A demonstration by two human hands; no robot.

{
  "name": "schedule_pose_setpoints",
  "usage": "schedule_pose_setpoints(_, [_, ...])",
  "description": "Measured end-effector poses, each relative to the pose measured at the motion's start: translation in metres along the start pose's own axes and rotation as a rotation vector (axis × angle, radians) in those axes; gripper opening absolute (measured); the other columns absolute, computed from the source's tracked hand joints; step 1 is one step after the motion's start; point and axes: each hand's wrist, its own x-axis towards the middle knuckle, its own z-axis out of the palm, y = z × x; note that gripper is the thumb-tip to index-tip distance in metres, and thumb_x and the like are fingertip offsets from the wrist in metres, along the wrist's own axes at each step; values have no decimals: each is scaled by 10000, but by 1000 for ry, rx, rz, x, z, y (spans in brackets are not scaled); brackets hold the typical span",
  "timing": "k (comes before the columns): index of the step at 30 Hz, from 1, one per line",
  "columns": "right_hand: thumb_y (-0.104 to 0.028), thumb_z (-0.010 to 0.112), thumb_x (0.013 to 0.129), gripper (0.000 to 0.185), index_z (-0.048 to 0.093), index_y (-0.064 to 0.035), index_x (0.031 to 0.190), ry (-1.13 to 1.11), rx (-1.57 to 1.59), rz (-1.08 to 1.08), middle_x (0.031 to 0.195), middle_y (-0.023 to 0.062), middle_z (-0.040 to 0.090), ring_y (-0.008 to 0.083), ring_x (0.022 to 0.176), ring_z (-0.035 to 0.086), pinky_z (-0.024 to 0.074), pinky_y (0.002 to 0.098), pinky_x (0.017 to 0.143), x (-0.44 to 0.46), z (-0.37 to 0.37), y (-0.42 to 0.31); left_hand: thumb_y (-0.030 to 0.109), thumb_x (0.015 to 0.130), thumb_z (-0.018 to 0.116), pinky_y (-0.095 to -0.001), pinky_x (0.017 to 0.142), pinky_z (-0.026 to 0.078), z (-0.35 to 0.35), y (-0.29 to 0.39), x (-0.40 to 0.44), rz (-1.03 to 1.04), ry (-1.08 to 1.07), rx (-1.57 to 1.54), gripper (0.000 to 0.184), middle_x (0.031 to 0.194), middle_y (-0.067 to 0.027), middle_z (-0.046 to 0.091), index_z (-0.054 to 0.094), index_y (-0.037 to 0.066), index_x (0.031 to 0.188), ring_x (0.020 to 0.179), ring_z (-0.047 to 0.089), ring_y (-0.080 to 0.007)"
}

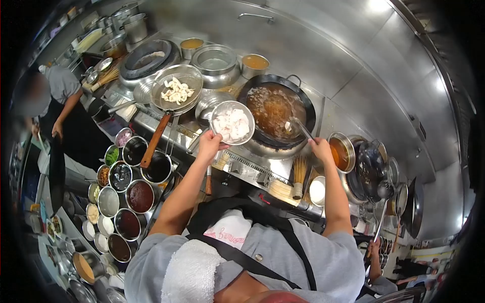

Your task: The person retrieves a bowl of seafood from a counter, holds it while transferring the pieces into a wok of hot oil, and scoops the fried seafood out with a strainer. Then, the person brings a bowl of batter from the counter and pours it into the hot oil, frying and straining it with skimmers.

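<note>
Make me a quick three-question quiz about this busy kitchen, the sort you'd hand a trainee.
1. Which thing does the left hand hold?
a) a bamboo brush
b) a bowl of whitish pieces
c) a folded towel

2. True or false: the right hand is empty.

3. Fill in: in the picture, the strainer with pale strips in it lies to the ____ of the wok.

Key:
1. b
2. False; it grips a metal utensil that reaches into the wok.
3. left
</note>
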Motion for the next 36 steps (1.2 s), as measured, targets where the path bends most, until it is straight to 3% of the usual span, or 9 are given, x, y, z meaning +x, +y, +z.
schedule_pose_setpoints(3, [-387, 630, 838, 459, 639, -18, 1111, 59, 59, -43, 982, 241, 648, 378, 980, 612, 472, 418, 839, -24, -24, -43, 72, 932, 449, -307, 697, 587, 4, 2, 1, 24, -22, 11, 193, 975, -153, 649, 523, -57, 1055, 803, 681, -245])
schedule_pose_setpoints(6, [-386, 627, 842, 459, 626, -33, 1135, -4, 28, -274, 968, 229, 653, 376, 956, 617, 478, 408, 829, -62, -55, -113, 46, 907, 471, -288, 649, 589, 15, 3, 2, 50, 3, 23, 174, 926, -132, 652, 543, -60, 1024, 770, 677, -211])
schedule_pose_setpoints(9, [-383, 630, 836, 437, 617, -87, 1157, -147, -88, -455, 909, 191, 669, 356, 887, 635, 494, 420, 787, -89, -48, -160, 35, 889, 490, -277, 606, 592, 19, -3, 4, 61, 1, 63, 161, 885, -115, 643, 551, -65, 999, 737, 670, -193])
schedule_pose_setpoints(11, [-361, 615, 846, 385, 621, -121, 1147, -78, -195, -589, 817, 174, 666, 350, 803, 643, 504, 440, 720, -89, -18, -168, 33, 885, 495, -288, 598, 596, 17, -15, 8, 93, -58, 32, 146, 882, -126, 634, 539, -67, 982, 733, 669, -202])
schedule_pose_setpoints(17, [-327, 629, 844, 363, 644, -94, 1122, -24, -75, -534, 842, 202, 661, 363, 783, 644, 503, 429, 730, -86, -42, -163, 22, 883, 489, -305, 597, 602, 12, -13, 9, 19, 26, 26, 105, 867, -128, 615, 526, -64, 931, 720, 666, -216])
schedule_pose_setpoints(25, [-279, 648, 823, 362, 653, -41, 1096, -47, -132, -204, 836, 247, 643, 369, 800, 642, 496, 388, 755, -100, -129, -160, 25, 885, 450, -324, 678, 596, -7, -22, 10, -6, 25, 1, 192, 966, -149, 646, 538, -60, 1033, 795, 676, -239])
schedule_pose_setpoints(30, [-341, 632, 835, 410, 653, -21, 1089, -58, -165, -205, 1009, 242, 644, 355, 958, 628, 480, 406, 853, -37, -30, -65, 25, 889, 448, -312, 671, 591, -9, -25, 9, 12, 12, 8, 212, 992, -133, 649, 551, -56, 1056, 828, 671, -218])
schedule_pose_setpoints(34, [-350, 628, 840, 430, 644, 6, 1082, -29, 79, -25, 943, 236, 657, 383, 917, 631, 478, 392, 829, -29, -18, -65, 33, 894, 448, -305, 673, 595, -2, -9, 2, 39, 2, 50, 216, 972, -117, 653, 559, -56, 1055, 828, 668, -197])
schedule_pose_setpoints(36, [-353, 626, 840, 433, 639, -5, 1096, 14, 59, -205, 955, 226, 659, 373, 912, 634, 481, 389, 820, -42, -33, -93, 27, 887, 464, -290, 653, 597, 2, -7, 0, 58, -13, 46, 179, 922, -107, 652, 559, -57, 1014, 786, 665, -182])
